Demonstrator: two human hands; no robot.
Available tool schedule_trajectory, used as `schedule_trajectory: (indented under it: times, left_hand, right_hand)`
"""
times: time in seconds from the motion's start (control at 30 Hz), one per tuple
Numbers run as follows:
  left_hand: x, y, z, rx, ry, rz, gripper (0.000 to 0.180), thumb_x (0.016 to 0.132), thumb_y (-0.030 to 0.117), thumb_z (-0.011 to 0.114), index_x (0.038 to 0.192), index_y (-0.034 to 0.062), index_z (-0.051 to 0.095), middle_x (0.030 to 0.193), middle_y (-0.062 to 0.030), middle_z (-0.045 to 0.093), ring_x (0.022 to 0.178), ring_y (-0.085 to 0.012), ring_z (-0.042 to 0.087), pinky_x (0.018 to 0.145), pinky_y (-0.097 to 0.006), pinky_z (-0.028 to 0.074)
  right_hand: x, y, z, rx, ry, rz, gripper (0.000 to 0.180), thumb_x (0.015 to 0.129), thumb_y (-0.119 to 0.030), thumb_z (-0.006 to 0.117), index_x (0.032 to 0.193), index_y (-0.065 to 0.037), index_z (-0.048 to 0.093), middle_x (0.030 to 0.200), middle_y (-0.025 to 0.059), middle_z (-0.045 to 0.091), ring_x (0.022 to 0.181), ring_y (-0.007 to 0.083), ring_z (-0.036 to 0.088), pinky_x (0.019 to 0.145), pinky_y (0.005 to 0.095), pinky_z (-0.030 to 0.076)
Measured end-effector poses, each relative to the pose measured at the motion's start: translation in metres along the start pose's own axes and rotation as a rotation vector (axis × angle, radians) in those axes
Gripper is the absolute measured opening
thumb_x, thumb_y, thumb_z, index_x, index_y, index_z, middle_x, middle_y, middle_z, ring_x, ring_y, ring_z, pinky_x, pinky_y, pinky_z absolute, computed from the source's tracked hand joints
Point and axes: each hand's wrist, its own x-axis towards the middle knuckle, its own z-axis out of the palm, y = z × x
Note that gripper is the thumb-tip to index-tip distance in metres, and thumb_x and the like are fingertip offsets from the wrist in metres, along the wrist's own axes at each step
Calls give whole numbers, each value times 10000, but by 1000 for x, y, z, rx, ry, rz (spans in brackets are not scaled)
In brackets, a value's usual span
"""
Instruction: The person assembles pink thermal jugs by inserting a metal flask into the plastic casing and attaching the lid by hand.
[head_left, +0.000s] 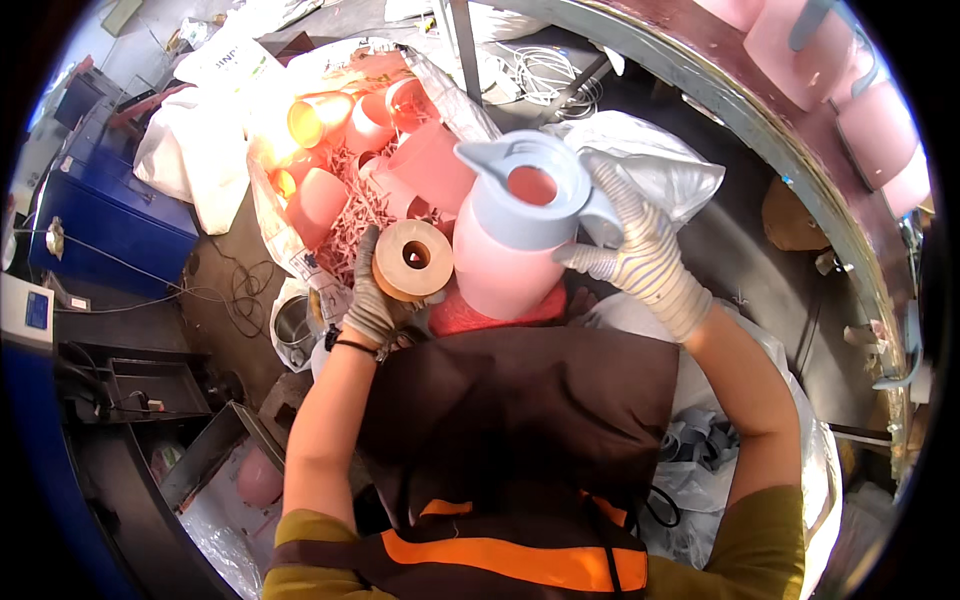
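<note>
A jug (505, 270) with a pink body and a light blue spouted collar stands upright in front of me, its top open. Around its blue handle on the right, my right hand (640, 255), in a striped work glove, is closed, with the thumb by the pink body. My gloved left hand (370, 305) grips a thick tan cylinder (413, 259) with a hole through its flat face, just left of the jug. Beneath the jug lies something red (450, 315). A brown apron (510, 410) covers my lap.
Beyond my left hand, a large sack holds several pink jug bodies (318, 205) and pink scraps (352, 210). Blue cabinets (115, 215) stand left. Several finished jugs (880, 135) line a shelf at the upper right. Blue-grey parts (700, 440) lie in a bag beside my right arm.
</note>
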Motion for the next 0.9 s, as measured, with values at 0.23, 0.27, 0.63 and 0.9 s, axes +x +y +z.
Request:
schedule_trajectory:
  times: [0.23,0.27,0.63,0.9]
  left_hand:
    - [12,30,-2,121,10,192,637,858,598,585,1230,81,577,1192,-100,630,1088,-255,615,984,-429,493]
    - [3,47,14,189,98,262,644,855,575,612,1250,68,564,1192,-99,625,1087,-242,614,975,-416,502]
    - [-88,66,275,2202,-292,909,601,864,443,631,1385,184,480,1050,-148,643,950,-283,640,783,-402,533]
    - [-33,-8,200,2311,-165,1131,687,810,593,588,1346,173,501,1146,-224,578,1059,-419,570,868,-551,468]
  right_hand:
    - [-7,6,28,75,-246,76,833,740,-324,822,1420,-66,417,1136,190,628,926,339,662,775,405,530]
    - [-7,6,27,105,-189,33,810,747,-315,815,1408,-58,424,1114,187,635,913,344,662,763,407,530]
    - [-5,1,25,-70,-180,47,375,829,-189,624,1171,-70,526,887,217,653,830,413,631,736,497,513]
    - [-10,10,32,572,-325,583,362,868,-254,649,1175,-76,576,870,139,667,742,237,665,690,377,535]
